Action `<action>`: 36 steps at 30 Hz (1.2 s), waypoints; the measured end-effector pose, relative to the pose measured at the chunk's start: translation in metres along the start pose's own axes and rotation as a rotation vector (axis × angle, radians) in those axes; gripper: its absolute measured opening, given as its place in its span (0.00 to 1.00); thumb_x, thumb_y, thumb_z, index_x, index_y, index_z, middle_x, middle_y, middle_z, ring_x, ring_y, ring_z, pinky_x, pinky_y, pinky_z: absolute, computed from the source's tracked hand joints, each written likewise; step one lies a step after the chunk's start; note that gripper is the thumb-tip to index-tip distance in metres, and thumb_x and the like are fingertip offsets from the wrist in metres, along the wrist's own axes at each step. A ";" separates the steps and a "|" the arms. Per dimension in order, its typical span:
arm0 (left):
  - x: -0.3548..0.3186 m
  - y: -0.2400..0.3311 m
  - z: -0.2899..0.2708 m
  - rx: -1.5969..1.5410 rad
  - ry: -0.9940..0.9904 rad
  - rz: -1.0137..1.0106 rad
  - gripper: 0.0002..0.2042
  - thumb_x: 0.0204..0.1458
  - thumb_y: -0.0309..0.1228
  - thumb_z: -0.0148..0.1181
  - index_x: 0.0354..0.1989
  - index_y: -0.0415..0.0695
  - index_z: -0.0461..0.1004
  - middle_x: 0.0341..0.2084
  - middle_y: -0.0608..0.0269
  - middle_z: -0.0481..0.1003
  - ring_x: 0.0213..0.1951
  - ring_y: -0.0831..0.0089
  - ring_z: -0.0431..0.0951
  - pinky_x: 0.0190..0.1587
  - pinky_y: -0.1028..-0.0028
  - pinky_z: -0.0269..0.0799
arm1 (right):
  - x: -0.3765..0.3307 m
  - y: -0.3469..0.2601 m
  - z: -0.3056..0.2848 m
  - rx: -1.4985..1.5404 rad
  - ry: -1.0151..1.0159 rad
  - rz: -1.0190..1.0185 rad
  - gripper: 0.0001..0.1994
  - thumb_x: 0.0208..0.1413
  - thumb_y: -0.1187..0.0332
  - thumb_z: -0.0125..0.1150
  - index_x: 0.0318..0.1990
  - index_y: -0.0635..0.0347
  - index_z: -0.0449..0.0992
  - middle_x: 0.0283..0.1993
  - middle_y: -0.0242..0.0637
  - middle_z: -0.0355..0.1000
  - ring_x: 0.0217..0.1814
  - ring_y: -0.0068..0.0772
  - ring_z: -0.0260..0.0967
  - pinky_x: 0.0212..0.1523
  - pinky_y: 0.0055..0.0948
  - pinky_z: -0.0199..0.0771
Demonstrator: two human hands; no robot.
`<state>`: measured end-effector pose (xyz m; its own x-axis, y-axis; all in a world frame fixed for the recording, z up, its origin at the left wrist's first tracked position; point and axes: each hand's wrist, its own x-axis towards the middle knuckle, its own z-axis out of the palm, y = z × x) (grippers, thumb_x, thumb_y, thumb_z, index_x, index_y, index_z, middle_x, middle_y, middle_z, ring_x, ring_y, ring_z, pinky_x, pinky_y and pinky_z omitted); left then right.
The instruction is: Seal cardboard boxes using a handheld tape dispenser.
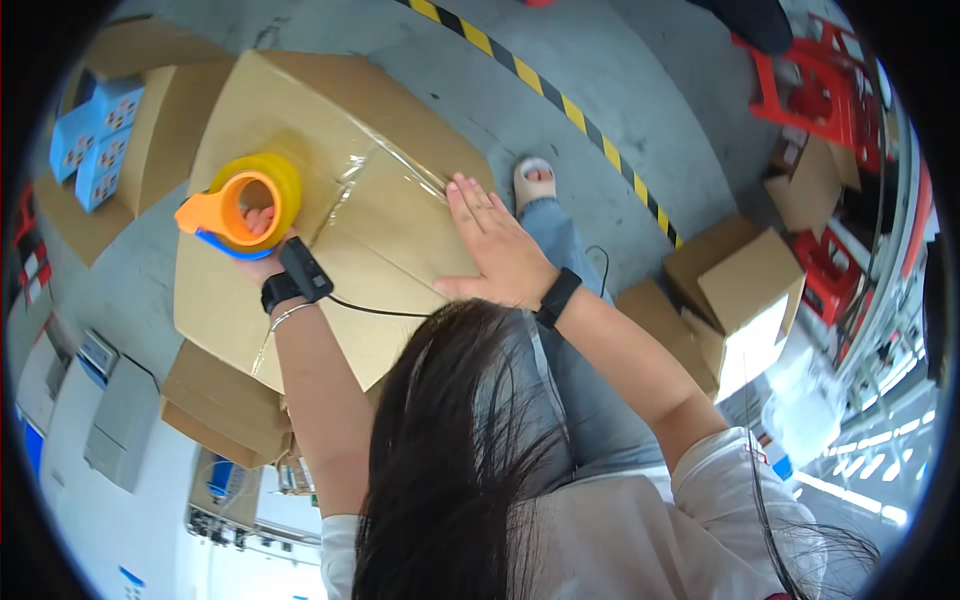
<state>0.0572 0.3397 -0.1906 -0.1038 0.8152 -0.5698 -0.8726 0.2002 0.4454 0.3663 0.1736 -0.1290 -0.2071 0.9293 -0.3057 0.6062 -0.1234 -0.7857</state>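
In my left hand [264, 264] is a tape dispenser [207, 212] with an orange ring and a blue part, and a thick yellow tape roll [286, 183]. My fingertips show through the ring's hole. The dispenser is over the left part of a large closed cardboard box [285, 110]. Shiny clear tape [345, 195] runs across the box top along its seam. My right hand [497, 247] lies flat on the box's right edge, fingers stretched out and the thumb apart, holding nothing. A small black device [306, 268] is strapped to my left wrist, with a cable running from it.
An open carton [170, 130] with several light-blue boxes [102, 140] stands at the far left. Open cartons [745, 285] and red stools [815, 95] are on the right. Yellow-black floor tape [570, 110] curves past the box. A white cabinet [122, 420] stands at lower left.
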 end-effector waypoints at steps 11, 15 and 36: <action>-0.013 -0.020 0.014 0.139 -0.094 -0.055 0.16 0.58 0.46 0.45 0.34 0.44 0.67 0.17 0.68 0.62 0.19 0.76 0.64 0.38 0.70 0.66 | 0.145 -0.006 -0.017 -0.581 0.013 -0.428 0.39 0.58 0.49 0.48 0.68 0.66 0.44 0.72 0.50 0.40 0.75 0.47 0.39 0.70 0.45 0.41; -0.015 -0.018 0.014 0.107 -0.115 -0.055 0.17 0.58 0.47 0.42 0.35 0.45 0.67 0.17 0.69 0.62 0.19 0.76 0.63 0.37 0.69 0.66 | 0.149 -0.010 -0.018 -0.597 0.006 -0.468 0.37 0.58 0.51 0.48 0.68 0.65 0.45 0.72 0.49 0.41 0.75 0.46 0.39 0.70 0.46 0.41; -0.214 -0.006 -0.141 -0.204 0.174 0.075 0.22 0.58 0.56 0.37 0.34 0.48 0.65 0.15 0.71 0.57 0.17 0.78 0.57 0.29 0.73 0.59 | 0.293 -0.056 -0.018 -0.683 0.092 -0.663 0.35 0.56 0.54 0.54 0.66 0.64 0.52 0.68 0.53 0.50 0.71 0.53 0.45 0.69 0.44 0.46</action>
<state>0.0173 0.0874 -0.1684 -0.2371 0.7142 -0.6586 -0.9355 0.0150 0.3531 0.2857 0.4589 -0.1647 -0.6257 0.7645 0.1551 0.7104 0.6406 -0.2915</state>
